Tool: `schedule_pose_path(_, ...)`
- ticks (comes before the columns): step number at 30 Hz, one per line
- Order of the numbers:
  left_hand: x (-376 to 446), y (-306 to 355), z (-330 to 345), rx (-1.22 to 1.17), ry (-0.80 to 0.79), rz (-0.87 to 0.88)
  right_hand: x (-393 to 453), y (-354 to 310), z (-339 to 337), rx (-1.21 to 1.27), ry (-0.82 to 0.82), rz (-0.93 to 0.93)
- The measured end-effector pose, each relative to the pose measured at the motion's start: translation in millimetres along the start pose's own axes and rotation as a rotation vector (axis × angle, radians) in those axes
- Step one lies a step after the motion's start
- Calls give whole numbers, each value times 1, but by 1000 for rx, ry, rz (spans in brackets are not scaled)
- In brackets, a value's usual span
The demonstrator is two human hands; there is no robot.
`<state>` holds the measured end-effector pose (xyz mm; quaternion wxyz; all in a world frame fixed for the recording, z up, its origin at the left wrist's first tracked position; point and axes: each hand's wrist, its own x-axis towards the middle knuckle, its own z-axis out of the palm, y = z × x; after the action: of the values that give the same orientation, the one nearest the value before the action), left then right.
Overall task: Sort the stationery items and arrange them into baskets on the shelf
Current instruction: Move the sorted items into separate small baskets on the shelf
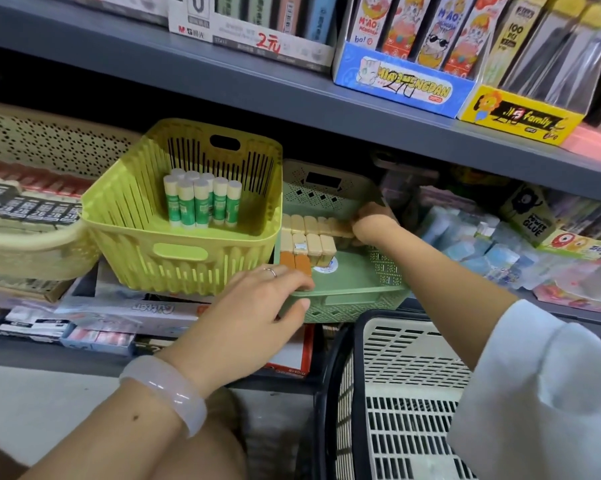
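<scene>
Yellow-green slotted plastic basket (184, 216) on shelf, white-capped green glue sticks (202, 200) upright inside, adjacent sage-green perforated basket (354, 282), tan capped sticks (309, 237) in rows

Bright, even light falls from overhead; deep shadow sits under the upper shelf (292, 95). Below that shelf, goods at both edges are soft and blurred, and its straight lines bow.

At frame centre the yellow-green basket (174, 233) is smooth, slightly glossy slotted plastic; the sage-green basket (354, 292) beside it is matt perforated plastic; the glue sticks (202, 200) have shiny printed labels and pale smooth caps; at the top the grey shelf (292, 95) looks like matt painted metal; upper right, the display boxes (403, 81) are glossy printed card; lower right, the white sleeve (541, 393) is soft cloth; lower left, the bangle (167, 389) is polished and translucent.
</scene>
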<state>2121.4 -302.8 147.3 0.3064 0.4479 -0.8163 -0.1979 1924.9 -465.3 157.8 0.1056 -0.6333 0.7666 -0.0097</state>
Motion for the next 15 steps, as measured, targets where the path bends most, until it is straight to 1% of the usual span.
schedule_pose_path(1,-1,0,0,-11,7,4,-6,-1,-4,13,-8,1)
schedule_pose_path(2,-2,1,0,-20,8,6,-11,-2,-10,71,8,27)
schedule_pose_path(3,-3,2,-1,-30,5,3,-18,0,-15,89,41,12)
schedule_pose_path(4,-5,3,-2,-46,3,-5,-25,3,-21,163,63,4)
schedule_pose_path(5,-6,6,-2,-65,6,-16,-32,8,-27,264,91,-52)
schedule_pose_path(6,-8,10,-3,-81,15,-25,-39,16,-33,308,105,-116)
schedule_pose_path(8,-9,21,-1,-101,47,-29,-64,33,-40,449,159,-184)
schedule_pose_path(10,-9,37,6,-127,53,-18,-92,50,-45,524,163,-267)
schedule_pose_path(12,-8,58,19,-148,9,7,-122,72,-47,565,192,-351)
schedule_pose_path(15,-4,89,48,-176,-102,61,-157,119,-37,572,176,-363)
